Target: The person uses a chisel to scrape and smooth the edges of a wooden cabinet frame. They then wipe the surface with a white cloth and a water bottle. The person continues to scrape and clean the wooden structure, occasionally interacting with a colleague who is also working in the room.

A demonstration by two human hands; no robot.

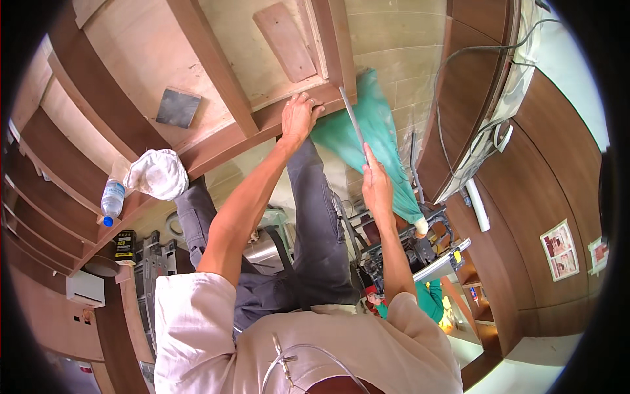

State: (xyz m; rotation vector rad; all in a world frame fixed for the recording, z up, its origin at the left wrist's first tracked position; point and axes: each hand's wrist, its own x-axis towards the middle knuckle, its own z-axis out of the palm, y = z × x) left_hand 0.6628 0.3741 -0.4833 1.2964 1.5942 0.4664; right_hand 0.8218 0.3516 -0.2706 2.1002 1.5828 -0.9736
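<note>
My left hand (300, 119) rests on the front rail of a brown wooden cabinet frame (220, 139), with its fingers laid over the edge and the thumb apart. In my right hand (378, 187) is a long, thin grey metal file (352, 118), gripped at its lower end. Its far tip touches the corner where the rail meets an upright divider (336, 43). Behind the file hangs a green cloth (387, 141).
On the frame lie a dark square tile (178, 108), a wooden offcut (285, 41), a white rag (157, 175) and a water bottle (113, 198). A cable (440, 85) hangs along the right-hand panels. Tools and equipment (420, 246) crowd the lower right, near another person in green (430, 299).
</note>
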